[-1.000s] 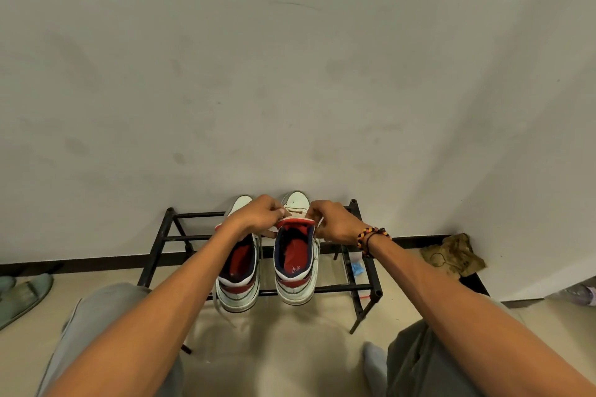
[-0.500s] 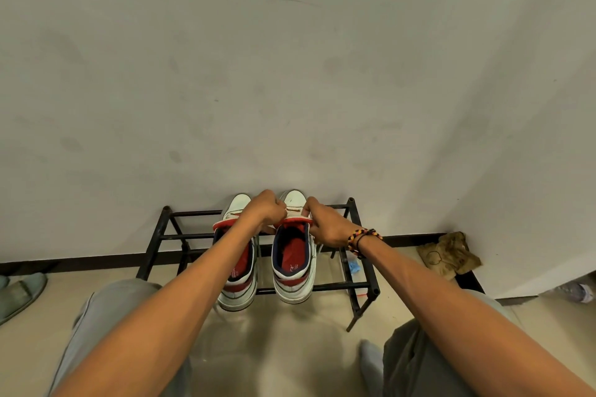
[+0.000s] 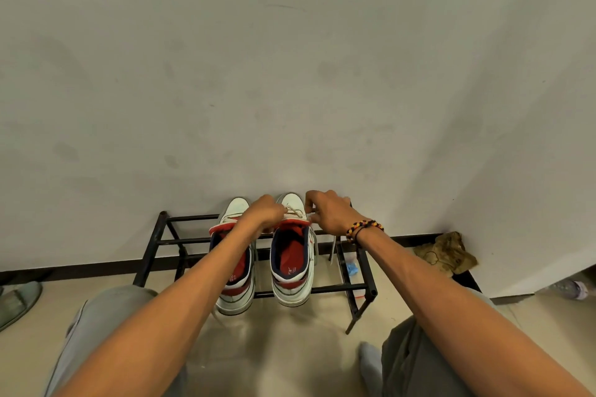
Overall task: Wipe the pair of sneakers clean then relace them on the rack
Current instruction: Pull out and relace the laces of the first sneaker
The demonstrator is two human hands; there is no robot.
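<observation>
Pale wall backs a black rack point(image 3: 354, 287) holding two sneakers point(image 3: 292, 267); left hand point(image 3: 264, 214) and right hand point(image 3: 329, 213) pinch the right sneaker's lace point(image 3: 295, 212) near the toe. Thin, limp cord; probably best gripped at its ends

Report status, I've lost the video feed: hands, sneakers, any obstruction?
Left hand and right hand both pinching the lace on the right sneaker. Both sneakers on the rack. Nothing obstructing.
</observation>
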